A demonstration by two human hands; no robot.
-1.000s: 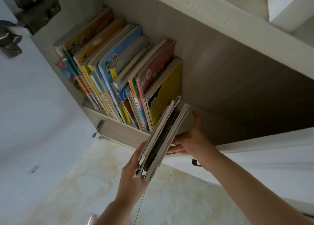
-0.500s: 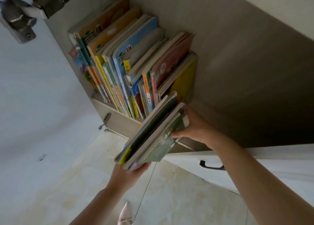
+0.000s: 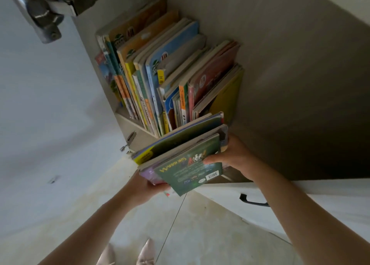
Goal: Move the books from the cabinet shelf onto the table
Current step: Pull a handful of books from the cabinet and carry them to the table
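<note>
Green-covered stack (image 3: 186, 154) sits pinched between the left hand (image 3: 146, 186) and the right hand (image 3: 230, 156), both curled round it; loose thin books could slide out downward.

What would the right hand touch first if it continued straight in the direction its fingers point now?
The right hand grips the held stack of books, its thumb pointing left across the green cover. Going straight on, it would meet those books at once; past them, probably the left hand, though depth is unclear.
</note>
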